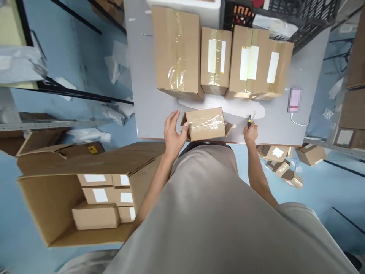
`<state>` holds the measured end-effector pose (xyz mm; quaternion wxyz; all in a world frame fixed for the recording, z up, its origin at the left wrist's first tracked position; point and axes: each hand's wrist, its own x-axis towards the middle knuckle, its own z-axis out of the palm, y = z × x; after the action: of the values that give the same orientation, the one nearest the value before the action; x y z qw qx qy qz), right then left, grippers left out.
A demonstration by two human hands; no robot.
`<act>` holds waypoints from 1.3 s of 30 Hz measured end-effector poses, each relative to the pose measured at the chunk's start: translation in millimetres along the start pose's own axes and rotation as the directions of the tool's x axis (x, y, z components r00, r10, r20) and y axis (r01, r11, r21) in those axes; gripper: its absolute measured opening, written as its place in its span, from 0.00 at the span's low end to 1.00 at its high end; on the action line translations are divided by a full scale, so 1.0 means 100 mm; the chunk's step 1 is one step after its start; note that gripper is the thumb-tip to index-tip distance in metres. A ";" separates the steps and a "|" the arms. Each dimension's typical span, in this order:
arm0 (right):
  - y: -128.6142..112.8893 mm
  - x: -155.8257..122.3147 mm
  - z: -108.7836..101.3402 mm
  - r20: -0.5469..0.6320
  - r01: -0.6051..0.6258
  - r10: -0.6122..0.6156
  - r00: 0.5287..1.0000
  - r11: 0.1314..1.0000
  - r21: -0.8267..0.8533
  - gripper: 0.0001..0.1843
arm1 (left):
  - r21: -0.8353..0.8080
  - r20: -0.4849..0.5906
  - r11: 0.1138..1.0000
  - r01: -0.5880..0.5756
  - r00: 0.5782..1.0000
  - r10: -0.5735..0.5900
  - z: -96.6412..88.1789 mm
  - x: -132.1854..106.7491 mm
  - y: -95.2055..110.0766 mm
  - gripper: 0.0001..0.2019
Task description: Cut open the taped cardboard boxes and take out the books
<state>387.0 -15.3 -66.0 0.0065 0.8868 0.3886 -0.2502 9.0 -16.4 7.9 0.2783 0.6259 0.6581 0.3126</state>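
Observation:
A small cardboard box (207,122) lies near the front edge of the table, clear tape across its upper face and flaps sticking out at both ends. At its left end is my left hand (173,135), fingers spread, the thumb by the box's edge; whether it presses on the box I cannot tell. My right hand (251,134) is closed around a utility knife (249,122) with a black and yellow handle, to the right of the box and apart from it. The knife points away from me, over the table.
Taped cartons (176,53) stand in a row behind the small box, with a black plastic crate (309,28) at the back right. A phone (294,99) on a white cable lies at right. Down left, a large open carton (57,205) holds several boxes; more boxes (276,153) lie on the floor at right.

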 end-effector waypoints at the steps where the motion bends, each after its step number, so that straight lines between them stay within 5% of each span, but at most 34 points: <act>1: 0.00 0.01 -0.02 -0.025 0.023 -0.022 0.999 0.999 0.036 0.32 | -0.002 -0.002 1.000 0.025 1.000 -0.025 0.00 -0.04 -0.02 0.37; 5: -0.18 -0.11 -0.29 -0.023 0.296 -0.303 0.953 0.911 0.287 0.27 | -0.044 -0.007 0.992 0.121 0.993 -0.122 0.10 -0.17 -0.08 0.41; 8: -0.44 -0.28 -0.55 0.060 0.515 -0.586 0.808 0.753 0.409 0.29 | -0.105 0.014 0.972 0.211 0.977 -0.211 0.15 -0.22 -0.13 0.40; 10: -0.62 -0.38 -0.68 0.132 0.634 -0.696 0.706 0.704 0.320 0.33 | -0.149 0.035 0.954 0.259 0.966 -0.256 0.15 -0.22 -0.18 0.39; 14: -0.95 -0.49 -0.79 0.253 0.726 -0.716 0.651 0.684 0.069 0.46 | -0.174 0.080 0.953 0.248 0.968 -0.238 0.14 -0.19 -0.25 0.40; 18: -1.13 -0.54 -0.77 0.295 0.751 -0.731 0.615 0.657 0.064 0.47 | -0.158 0.125 0.972 0.174 0.980 -0.156 0.15 -0.16 -0.22 0.34; 23: -1.10 -0.52 -0.77 0.216 0.707 -0.706 0.674 0.702 0.085 0.38 | -0.191 0.130 0.965 0.178 0.979 -0.154 0.18 -0.17 -0.21 0.33; 27: -0.94 -0.51 -0.76 0.139 0.648 -0.671 0.728 0.740 0.180 0.29 | -0.303 0.144 0.906 0.294 0.955 -0.261 0.16 -0.19 -0.29 0.42; 30: -0.79 -0.61 -0.74 0.186 0.531 -0.606 0.773 0.780 0.331 0.29 | -0.429 0.174 0.812 0.395 0.919 -0.354 0.13 -0.20 -0.37 0.45; 35: -0.70 -0.89 -0.72 0.229 0.440 -0.523 0.821 0.835 0.330 0.33 | -0.559 0.290 0.573 0.599 0.789 -0.542 0.19 -0.18 -0.53 0.35; 39: -0.85 -1.05 -0.59 0.160 0.451 -0.503 0.849 0.849 0.276 0.30 | -0.494 0.360 0.420 0.761 0.619 -0.698 0.40 -0.08 -0.67 0.23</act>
<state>294.0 -15.3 48.6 -0.1136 0.7217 0.5632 -0.3860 -3.8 -23.6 -68.6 0.6019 0.1674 0.7117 0.3213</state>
